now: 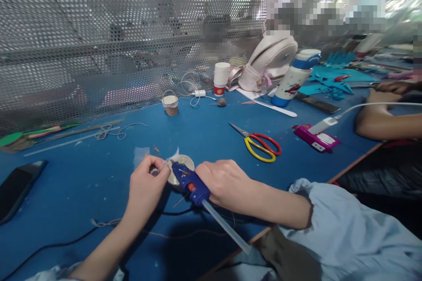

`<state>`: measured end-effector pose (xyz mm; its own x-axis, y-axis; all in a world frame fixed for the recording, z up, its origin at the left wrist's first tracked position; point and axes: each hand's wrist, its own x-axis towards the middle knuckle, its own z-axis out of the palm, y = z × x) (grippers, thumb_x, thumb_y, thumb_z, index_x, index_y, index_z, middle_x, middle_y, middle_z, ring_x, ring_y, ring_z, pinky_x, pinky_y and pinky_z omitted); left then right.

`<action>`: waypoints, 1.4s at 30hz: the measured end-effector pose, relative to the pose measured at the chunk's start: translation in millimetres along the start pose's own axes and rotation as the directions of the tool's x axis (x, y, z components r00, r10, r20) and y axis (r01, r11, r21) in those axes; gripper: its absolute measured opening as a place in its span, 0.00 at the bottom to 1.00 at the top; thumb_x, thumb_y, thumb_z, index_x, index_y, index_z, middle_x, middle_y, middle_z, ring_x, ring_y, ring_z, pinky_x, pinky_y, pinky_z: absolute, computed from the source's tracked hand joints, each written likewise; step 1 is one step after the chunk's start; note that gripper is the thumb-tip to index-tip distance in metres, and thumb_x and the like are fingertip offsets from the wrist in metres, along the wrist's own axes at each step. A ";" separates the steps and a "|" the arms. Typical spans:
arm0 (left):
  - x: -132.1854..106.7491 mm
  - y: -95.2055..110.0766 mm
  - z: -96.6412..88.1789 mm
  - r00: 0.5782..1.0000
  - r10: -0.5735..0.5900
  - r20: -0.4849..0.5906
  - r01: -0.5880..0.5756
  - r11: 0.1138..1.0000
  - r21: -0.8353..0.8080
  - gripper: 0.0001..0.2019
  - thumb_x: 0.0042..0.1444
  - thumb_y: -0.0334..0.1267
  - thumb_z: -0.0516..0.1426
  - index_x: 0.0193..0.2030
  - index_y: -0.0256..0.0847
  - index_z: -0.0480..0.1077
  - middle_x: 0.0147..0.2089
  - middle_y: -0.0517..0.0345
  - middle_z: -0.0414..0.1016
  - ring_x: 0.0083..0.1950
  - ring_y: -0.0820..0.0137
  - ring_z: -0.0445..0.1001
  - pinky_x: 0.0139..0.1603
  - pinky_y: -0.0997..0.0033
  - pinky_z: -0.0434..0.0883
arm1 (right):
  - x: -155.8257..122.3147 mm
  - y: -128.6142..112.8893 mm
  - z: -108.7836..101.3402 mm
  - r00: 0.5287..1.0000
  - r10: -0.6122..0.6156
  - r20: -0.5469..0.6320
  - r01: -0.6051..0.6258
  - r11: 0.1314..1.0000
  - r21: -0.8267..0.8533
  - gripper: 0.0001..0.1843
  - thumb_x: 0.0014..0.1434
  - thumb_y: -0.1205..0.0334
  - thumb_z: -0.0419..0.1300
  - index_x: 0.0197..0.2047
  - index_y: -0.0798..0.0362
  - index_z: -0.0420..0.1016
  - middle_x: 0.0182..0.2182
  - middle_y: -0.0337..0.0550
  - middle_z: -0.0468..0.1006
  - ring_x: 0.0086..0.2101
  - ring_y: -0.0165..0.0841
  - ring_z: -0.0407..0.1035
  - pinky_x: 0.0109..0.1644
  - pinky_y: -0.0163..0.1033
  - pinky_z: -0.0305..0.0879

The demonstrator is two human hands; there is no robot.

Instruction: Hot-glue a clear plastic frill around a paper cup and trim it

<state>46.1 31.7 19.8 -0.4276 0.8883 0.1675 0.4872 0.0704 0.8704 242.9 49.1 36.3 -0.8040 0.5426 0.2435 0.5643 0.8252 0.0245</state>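
My right hand (224, 182) is wrapped round a blue hot glue gun (191, 182), whose nozzle points at the rim of a small pale cup (186, 162). From the back of the gun a long translucent glue stick (227, 227) sticks out. At the cup's left side my left hand (150, 180) pinches a wisp of thin whitish gauze (167, 160) near the nozzle. Whether the glue touches the gauze is too small to tell. A square of white mesh (141, 156) lies just behind my left hand.
Scissors (260, 142) with red and yellow handles lie right of the cup. Behind stand a little basket (170, 104), stacked paper cups (221, 79) and a bottle (295, 79). A phone (20, 186) lies left; a purple power strip (316, 137) and another person's arm (385, 116) are right.
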 end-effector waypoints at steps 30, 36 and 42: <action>-1.2 -2.9 -4.4 1.000 0.007 0.013 -0.007 1.000 -0.021 0.12 0.43 0.48 0.59 0.22 0.43 0.63 0.30 0.59 0.75 0.33 0.69 0.71 0.34 0.72 0.69 | -0.4 -4.6 0.1 0.998 0.068 0.012 -0.069 0.997 0.020 0.05 0.62 0.64 0.52 0.36 0.56 0.66 0.28 0.45 0.76 0.23 0.31 0.65 0.26 0.39 0.45; -0.9 -4.3 -4.5 1.000 0.001 0.019 0.000 0.999 -0.036 0.13 0.42 0.49 0.60 0.24 0.43 0.65 0.31 0.59 0.75 0.33 0.68 0.72 0.35 0.71 0.70 | -0.4 -4.9 2.4 1.000 0.019 0.010 -0.020 0.997 0.070 0.04 0.61 0.64 0.53 0.38 0.56 0.66 0.28 0.44 0.76 0.24 0.31 0.65 0.26 0.39 0.44; -1.4 -4.4 -5.6 1.000 -0.004 0.025 0.005 1.000 -0.030 0.12 0.43 0.48 0.60 0.24 0.43 0.65 0.31 0.58 0.76 0.33 0.68 0.72 0.34 0.72 0.69 | -1.4 -5.3 5.6 0.999 0.018 -0.044 -0.016 0.999 0.041 0.04 0.61 0.67 0.51 0.37 0.56 0.66 0.27 0.44 0.75 0.23 0.31 0.65 0.26 0.39 0.46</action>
<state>40.2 27.6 18.3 -0.4102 0.8992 0.1519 0.4622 0.0614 0.8846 240.0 44.9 30.3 -0.7847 0.5499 0.2862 0.5690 0.8221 -0.0194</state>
